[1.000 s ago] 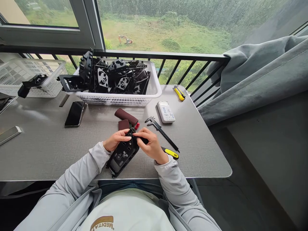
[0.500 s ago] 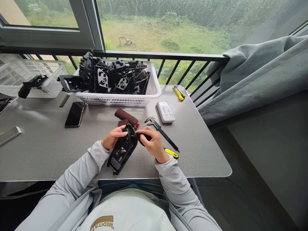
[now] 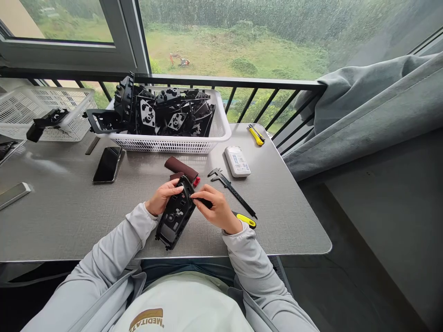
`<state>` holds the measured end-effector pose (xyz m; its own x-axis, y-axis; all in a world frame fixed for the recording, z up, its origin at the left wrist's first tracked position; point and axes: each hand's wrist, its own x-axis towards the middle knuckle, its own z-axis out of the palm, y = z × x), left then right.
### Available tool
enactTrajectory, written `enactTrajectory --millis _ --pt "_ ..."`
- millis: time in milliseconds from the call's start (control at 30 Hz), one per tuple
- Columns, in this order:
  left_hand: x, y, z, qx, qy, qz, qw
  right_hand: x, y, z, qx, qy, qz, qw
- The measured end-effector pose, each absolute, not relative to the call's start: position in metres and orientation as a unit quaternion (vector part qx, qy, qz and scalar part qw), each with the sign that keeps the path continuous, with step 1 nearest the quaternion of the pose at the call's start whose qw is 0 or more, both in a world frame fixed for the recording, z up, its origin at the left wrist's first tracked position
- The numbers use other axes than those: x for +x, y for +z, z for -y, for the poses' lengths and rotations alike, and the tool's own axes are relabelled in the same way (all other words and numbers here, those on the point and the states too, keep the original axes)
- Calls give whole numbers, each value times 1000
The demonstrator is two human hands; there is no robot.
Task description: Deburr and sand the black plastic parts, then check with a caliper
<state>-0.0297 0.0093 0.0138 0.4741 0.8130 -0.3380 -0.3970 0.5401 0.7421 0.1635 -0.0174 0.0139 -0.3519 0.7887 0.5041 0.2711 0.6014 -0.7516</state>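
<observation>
A long black plastic part point(image 3: 175, 214) with clips and ribs is tilted above the table's front edge. My left hand point(image 3: 162, 197) grips its upper left side, thumb on the inner face. At the part's upper right edge, my right hand point(image 3: 218, 208) pinches a small dark object point(image 3: 206, 203), mostly hidden by the fingers; its kind cannot be made out. Just beyond the part lie a brown sandpaper roll point(image 3: 182, 168) and a small red piece point(image 3: 196, 181). Right of them rests a black caliper point(image 3: 233, 189). A yellow-and-black handle point(image 3: 246, 220) lies partly behind my right wrist.
A white basket point(image 3: 169, 145) heaped with black plastic parts stands at the back. Another white basket point(image 3: 78, 99) is at far left. A phone point(image 3: 107, 164), a white box point(image 3: 237, 161), a yellow utility knife point(image 3: 256, 135) and a metal bar point(image 3: 14, 195) lie on the table.
My right hand has shifted slightly left, its fingertips now at the black part's edge, and the dark object has turned in its grasp. The black part has tilted a little.
</observation>
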Motion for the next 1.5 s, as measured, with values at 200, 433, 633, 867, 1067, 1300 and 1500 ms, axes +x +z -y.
enactTrajectory --millis 200,433,633,867,1067,1300,1500 --pt "-25 17 -8 303 423 -381 765 155 5 19 -389 203 765 472" --pt "-22 21 -5 312 448 -386 744 153 4 19 -390 190 763 480" --pt "-28 20 -10 296 499 -392 714 149 6 24 -381 222 750 492" --pt "-29 16 -8 306 475 -374 735 150 4 21 -436 268 702 496" --pt "-28 14 -8 305 474 -373 737 151 -1 19 -471 256 712 454" --pt "-28 18 -8 302 483 -382 727 150 6 25 -394 290 720 492" --pt "-21 15 -6 281 473 -371 748 147 6 24 -426 282 686 519"
